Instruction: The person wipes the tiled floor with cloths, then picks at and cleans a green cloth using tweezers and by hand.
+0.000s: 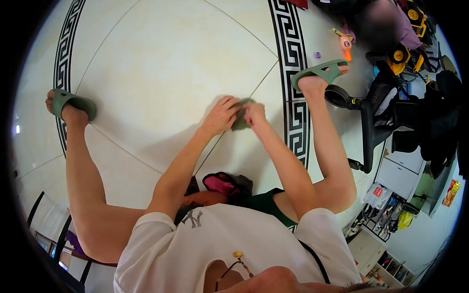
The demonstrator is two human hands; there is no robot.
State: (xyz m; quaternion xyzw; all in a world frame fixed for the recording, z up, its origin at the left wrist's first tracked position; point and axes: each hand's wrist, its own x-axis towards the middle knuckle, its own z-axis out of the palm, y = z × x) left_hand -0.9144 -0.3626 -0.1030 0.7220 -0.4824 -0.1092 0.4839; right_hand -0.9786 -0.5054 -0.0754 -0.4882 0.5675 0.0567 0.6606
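My left hand (221, 116) has its fingers bent round the left side of a small grey-green, fuzzy-looking piece (240, 123); its exact kind I cannot make out. On the other side my right hand (255, 115) is closed, its fingers pinched at the piece's upper right edge. Both hands are close together above the tiled floor (171, 63), between my spread legs. Whether the piece touches the floor cannot be told. Below my hands, near my lap, lies a pink and black bag-like item (222, 184), partly hidden by my shirt.
Green slippers (80, 105) are on my feet. At right stand a black wheeled chair base (367, 124) and yellow-and-black toy vehicles (399, 53). An orange toy (346, 43) and a small purple item (317, 55) lie on the floor. Another person is at upper right.
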